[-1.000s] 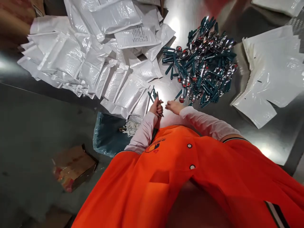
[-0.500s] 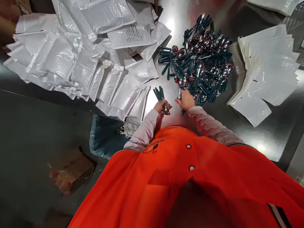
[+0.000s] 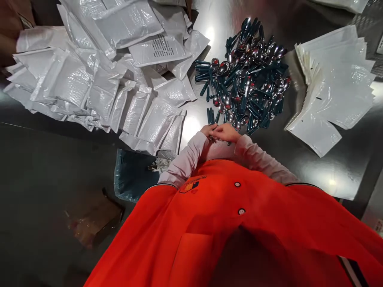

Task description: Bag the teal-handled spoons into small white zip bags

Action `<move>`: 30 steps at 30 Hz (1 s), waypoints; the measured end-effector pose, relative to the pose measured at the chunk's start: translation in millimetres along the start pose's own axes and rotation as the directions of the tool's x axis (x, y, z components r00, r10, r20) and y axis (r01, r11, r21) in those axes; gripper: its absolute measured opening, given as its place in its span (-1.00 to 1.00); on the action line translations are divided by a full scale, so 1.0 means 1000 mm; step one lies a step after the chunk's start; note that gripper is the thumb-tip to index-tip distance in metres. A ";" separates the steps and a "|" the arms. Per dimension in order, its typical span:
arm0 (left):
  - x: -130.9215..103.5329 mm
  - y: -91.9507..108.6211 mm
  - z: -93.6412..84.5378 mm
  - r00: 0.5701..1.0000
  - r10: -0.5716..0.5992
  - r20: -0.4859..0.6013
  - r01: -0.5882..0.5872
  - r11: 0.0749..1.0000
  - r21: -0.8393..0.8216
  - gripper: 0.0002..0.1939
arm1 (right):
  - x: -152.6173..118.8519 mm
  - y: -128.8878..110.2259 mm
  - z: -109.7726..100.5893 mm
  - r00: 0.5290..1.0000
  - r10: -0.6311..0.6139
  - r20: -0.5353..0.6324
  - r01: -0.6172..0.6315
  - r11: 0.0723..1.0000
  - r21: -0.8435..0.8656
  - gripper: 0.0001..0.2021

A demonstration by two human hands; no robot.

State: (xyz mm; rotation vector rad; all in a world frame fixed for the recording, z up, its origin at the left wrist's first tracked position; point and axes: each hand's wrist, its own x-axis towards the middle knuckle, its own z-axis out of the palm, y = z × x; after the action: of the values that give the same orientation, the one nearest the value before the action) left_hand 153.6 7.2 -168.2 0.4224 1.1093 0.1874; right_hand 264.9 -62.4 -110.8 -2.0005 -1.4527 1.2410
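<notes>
Metal bench fills the upper part of the view, with dark grey floor below it at the left. On that floor sits a brown box, dim and partly shadowed. Above, along the bench's left side, white padded packets lie piled and overlapping, one of the upper ones showing a block of dark print. Next comes a blue-lined bin below the bench edge, with white scraps at its right side. Just right of the nearest packets, the left hand is closed around a small bunch of spoons, their dark green handles pointing away from the orange shirt. The right hand meets it, fingers bent against the left; whether it grips anything I cannot tell. Just beyond the right hand lies the loose heap of spoons, handles and shiny bowls tangled together. Farther right, flat white bags overlap in a fanned stack on the bench
</notes>
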 end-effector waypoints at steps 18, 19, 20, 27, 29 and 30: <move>-0.014 0.023 0.007 0.996 0.061 -0.068 -0.080 0.946 -0.314 -0.60 | 0.085 0.024 -0.029 0.931 0.144 -0.336 -0.291 0.847 -0.444 -0.56; -0.013 0.024 0.009 0.995 0.065 -0.075 -0.086 0.944 -0.317 -0.59 | 0.090 0.022 -0.031 0.930 0.150 -0.336 -0.294 0.852 -0.433 -0.60; -0.012 0.026 0.010 0.994 0.068 -0.080 -0.090 0.943 -0.320 -0.59 | 0.094 0.020 -0.033 0.929 0.149 -0.339 -0.291 0.860 -0.419 -0.65; -0.003 0.030 0.007 0.992 0.080 -0.097 -0.108 0.939 -0.326 -0.69 | 0.074 0.024 -0.047 0.901 0.196 -0.388 -0.311 0.914 -0.260 -0.80; 0.000 0.026 0.011 0.994 0.062 -0.095 -0.088 0.950 -0.300 -0.69 | 0.054 0.025 -0.045 0.908 0.287 -0.305 -0.327 0.941 -0.088 -0.87; 0.001 0.023 0.015 0.995 0.048 -0.083 -0.070 0.955 -0.288 -0.69 | 0.043 0.023 -0.043 0.912 0.343 -0.224 -0.341 0.939 0.047 -0.89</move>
State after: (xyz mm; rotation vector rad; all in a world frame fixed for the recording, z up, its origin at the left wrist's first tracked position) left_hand 168.8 25.2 -154.1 0.1861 1.1231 0.4170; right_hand 316.4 -24.8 -123.3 -2.3761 -1.0162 1.0919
